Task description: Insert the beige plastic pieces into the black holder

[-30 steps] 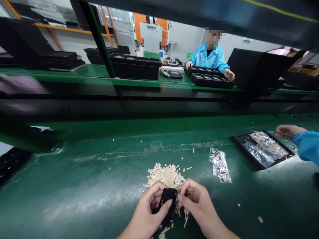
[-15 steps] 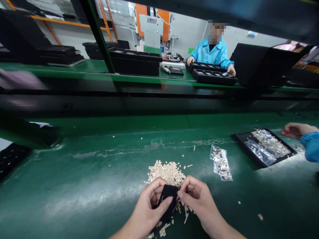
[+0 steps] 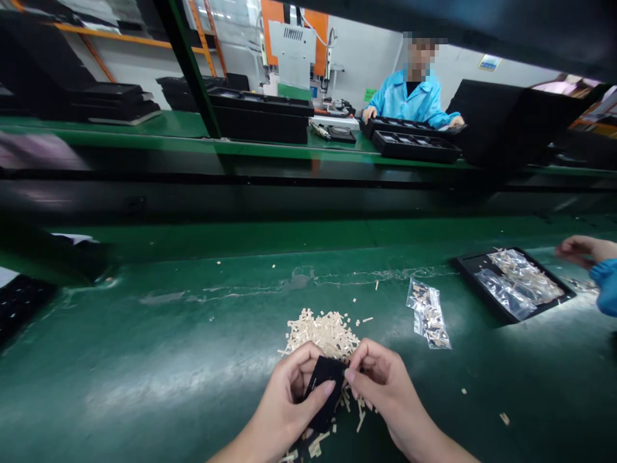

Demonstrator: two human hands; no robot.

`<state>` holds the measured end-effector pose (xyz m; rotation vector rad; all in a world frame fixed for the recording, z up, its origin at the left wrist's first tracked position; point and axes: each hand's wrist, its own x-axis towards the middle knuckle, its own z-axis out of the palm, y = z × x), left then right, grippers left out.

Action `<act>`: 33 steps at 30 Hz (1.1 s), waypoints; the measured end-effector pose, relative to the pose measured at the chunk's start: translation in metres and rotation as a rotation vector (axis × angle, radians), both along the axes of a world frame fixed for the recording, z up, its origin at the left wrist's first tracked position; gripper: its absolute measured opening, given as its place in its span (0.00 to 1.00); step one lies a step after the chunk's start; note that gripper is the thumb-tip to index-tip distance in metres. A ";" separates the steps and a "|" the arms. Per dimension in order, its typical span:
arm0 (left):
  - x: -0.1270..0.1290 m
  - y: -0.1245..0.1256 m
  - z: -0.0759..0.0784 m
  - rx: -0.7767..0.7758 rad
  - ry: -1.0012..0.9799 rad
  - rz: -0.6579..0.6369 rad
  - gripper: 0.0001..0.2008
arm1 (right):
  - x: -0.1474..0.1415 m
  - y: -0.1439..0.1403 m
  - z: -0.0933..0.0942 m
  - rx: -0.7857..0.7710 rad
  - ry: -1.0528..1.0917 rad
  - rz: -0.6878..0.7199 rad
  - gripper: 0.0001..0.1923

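Here, left hand gripped black part, fingers curled round it, low over green desk. Right hand pinched part's upper right edge, fingers closed. Pile of tan slips lay just behind hands. Clear bag near, to right. Black tray farther right, co-worker's hand beside it.
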<state>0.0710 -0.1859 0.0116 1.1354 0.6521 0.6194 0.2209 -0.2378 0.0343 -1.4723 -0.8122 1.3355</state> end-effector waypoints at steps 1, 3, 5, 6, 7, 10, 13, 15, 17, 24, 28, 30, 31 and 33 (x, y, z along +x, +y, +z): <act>0.000 0.000 0.000 -0.001 0.005 -0.004 0.13 | 0.000 0.000 0.001 -0.003 0.003 0.000 0.13; 0.000 0.000 0.000 -0.005 0.010 -0.004 0.13 | 0.000 0.000 0.002 -0.010 0.004 0.002 0.13; 0.000 -0.001 0.000 -0.011 0.013 -0.002 0.13 | 0.000 0.000 0.002 -0.011 0.003 0.006 0.14; 0.000 -0.001 -0.001 -0.014 0.014 0.000 0.13 | 0.001 -0.001 0.002 -0.009 0.004 0.008 0.14; 0.000 -0.001 -0.001 -0.017 0.015 -0.001 0.13 | 0.001 -0.001 0.001 -0.008 0.005 0.010 0.13; 0.000 -0.002 -0.002 -0.019 0.022 -0.005 0.13 | 0.002 0.000 0.001 -0.003 0.011 0.026 0.13; -0.001 -0.002 0.000 -0.018 0.020 -0.012 0.13 | 0.002 0.000 0.002 0.001 0.018 0.039 0.12; 0.000 -0.002 0.001 -0.019 0.023 -0.015 0.13 | 0.002 0.000 0.002 -0.004 0.017 0.028 0.11; 0.000 -0.002 0.003 -0.020 0.025 -0.017 0.12 | 0.002 0.000 0.003 -0.006 0.016 0.015 0.11; 0.002 -0.002 0.005 -0.017 0.034 -0.033 0.09 | 0.002 0.000 0.001 0.024 0.009 0.032 0.11; 0.001 -0.001 0.004 -0.022 0.015 -0.032 0.09 | 0.003 -0.001 0.001 0.037 0.033 0.023 0.11; 0.001 -0.001 0.003 -0.026 0.000 -0.033 0.08 | 0.003 -0.001 0.001 0.047 0.052 0.023 0.11; 0.001 -0.001 0.003 -0.030 -0.002 -0.032 0.08 | 0.003 -0.001 0.002 0.047 0.058 0.024 0.12; 0.001 -0.001 0.003 -0.038 0.000 -0.027 0.08 | 0.003 -0.001 0.002 0.039 0.059 0.024 0.12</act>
